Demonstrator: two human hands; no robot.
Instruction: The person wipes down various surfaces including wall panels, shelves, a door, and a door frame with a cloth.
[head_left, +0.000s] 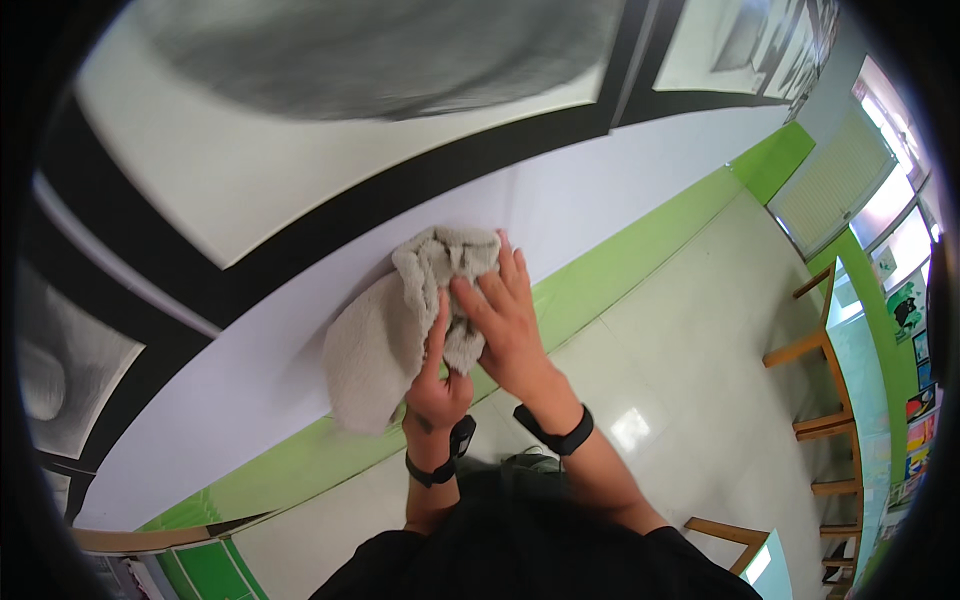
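A thick beige cloth (375, 352), bunched and folded at its upper right, hangs in front of the white lower part of the wall (592, 187). My left hand (439, 382) grips it from below, the index finger stretched up along a fold and the other fingers curled. Across the cloth's right side lies my right hand (506, 315), its fingers spread over the edge and its thumb hidden. Whether the cloth touches the wall is hard to tell. Dark bands circle both wrists.
Above the white strip are black-framed grey drawings (375, 67). A green baseboard band (600, 289) meets the pale tiled floor (660, 330). Wooden-framed tables with glossy tops (840, 300) line the right side. Another table corner (731, 529) juts in at lower right.
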